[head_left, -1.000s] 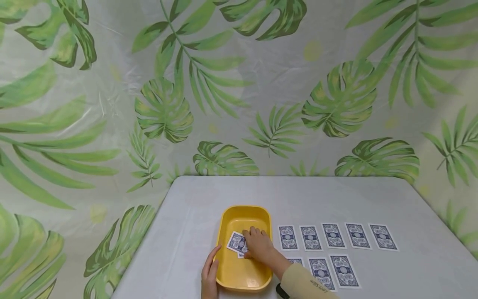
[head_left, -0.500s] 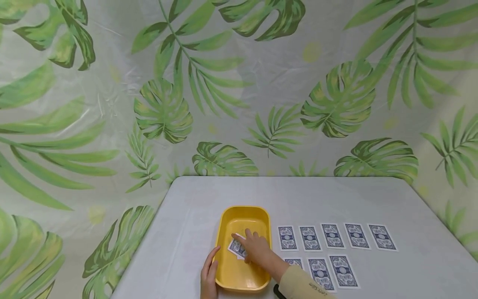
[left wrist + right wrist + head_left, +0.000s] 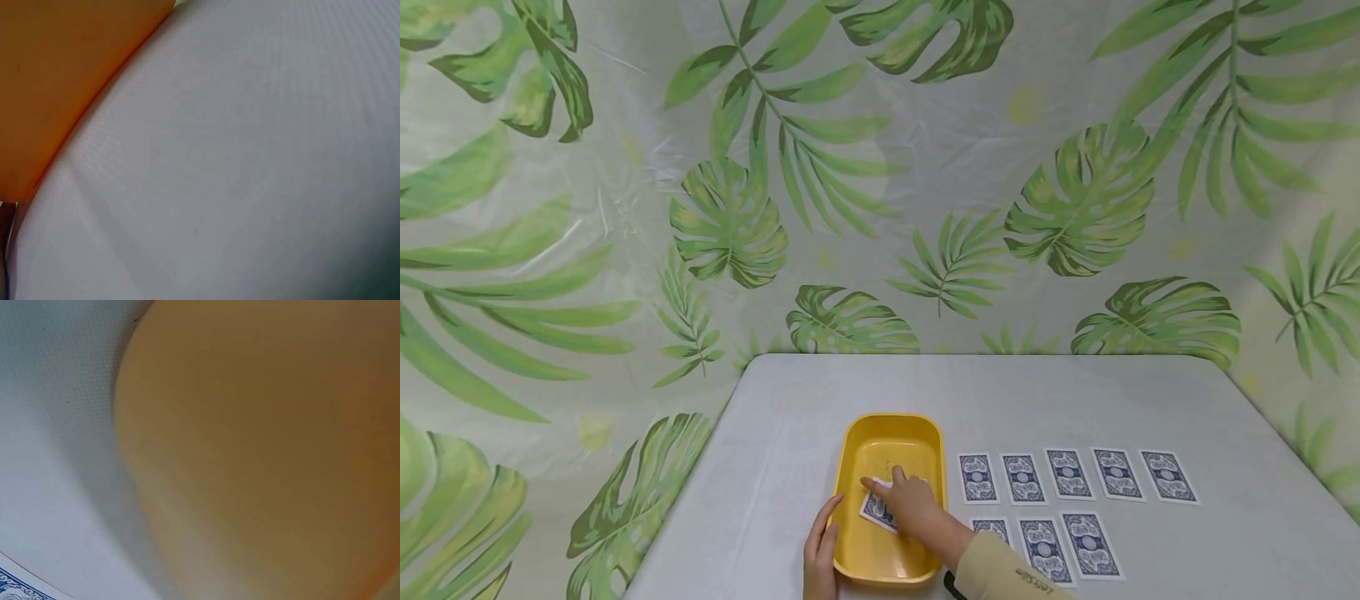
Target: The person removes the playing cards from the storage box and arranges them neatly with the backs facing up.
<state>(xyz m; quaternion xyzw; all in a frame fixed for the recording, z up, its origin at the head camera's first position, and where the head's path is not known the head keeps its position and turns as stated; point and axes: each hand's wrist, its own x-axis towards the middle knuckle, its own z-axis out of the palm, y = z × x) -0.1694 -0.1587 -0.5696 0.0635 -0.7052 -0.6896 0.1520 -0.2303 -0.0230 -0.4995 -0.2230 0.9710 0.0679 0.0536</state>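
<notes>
A yellow plastic tray (image 3: 890, 567) stands on the table, and its outer wall (image 3: 69, 69) fills the upper left of the left wrist view. My left hand (image 3: 822, 546) lies along the tray's left side, fingertips at the rim. Inside the tray are blue-and-white patterned playing cards (image 3: 876, 511), backs up, one overlapping another. My right hand (image 3: 913, 506) reaches in over these cards from the near right. Its index finger is stretched out to the left across their upper edge, and the thumb is hidden. The right wrist view shows the tray wall (image 3: 250, 437), not the fingers.
Right of the tray, playing cards lie face down in two rows: several in the far row (image 3: 1068, 473), and a shorter near row (image 3: 1091, 544) partly covered by the right sleeve (image 3: 1000, 571). A white cloth (image 3: 1037, 392) covers the table. Behind hangs a leaf-patterned sheet (image 3: 955, 108).
The right hand has shifted toward the near side over the cards in the tray, its index finger spreading out leftward. Those cards have turned and slid slightly nearer. The left hand has stayed put.
</notes>
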